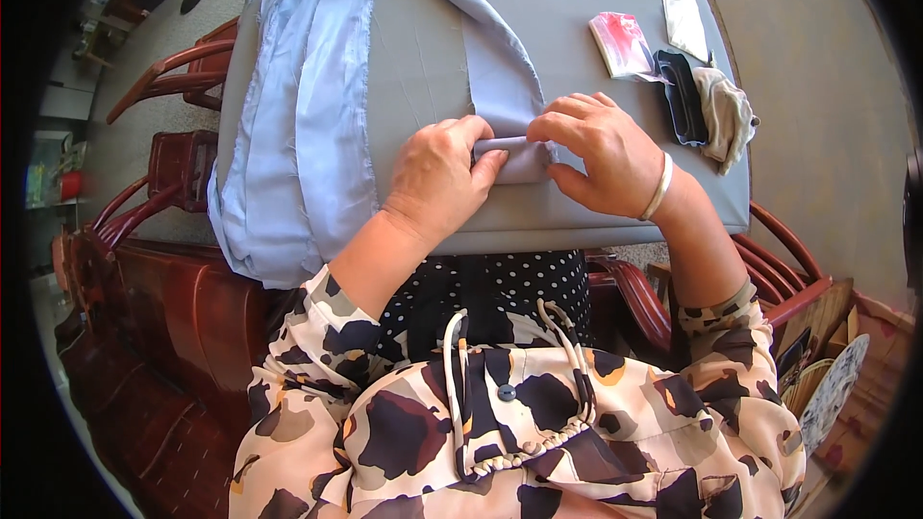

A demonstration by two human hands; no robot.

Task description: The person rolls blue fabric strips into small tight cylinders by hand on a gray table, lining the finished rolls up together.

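A long strip of blue-grey fabric (502, 72) runs down the table toward me, its near end folded or rolled over close to the table's front edge. My left hand (444, 165) pinches the left side of that folded end between thumb and fingers. At the right side of the fold, my right hand (608, 154) grips the cloth with bent fingers, the thumb lying below. A pale bangle circles the right wrist. Left of my hands, several layered lengths of light blue fabric (332, 106) with frayed edges lie along the table and hang over its near left corner.
On the grey-covered table (413, 58), a pink and white packet (623, 46), a white packet (684, 14), a black open case (681, 98) and a crumpled beige cloth (728, 118) sit at the right. Red-brown wooden chairs (178, 173) surround it. Cardboard boxes (870, 365) stand at lower right.
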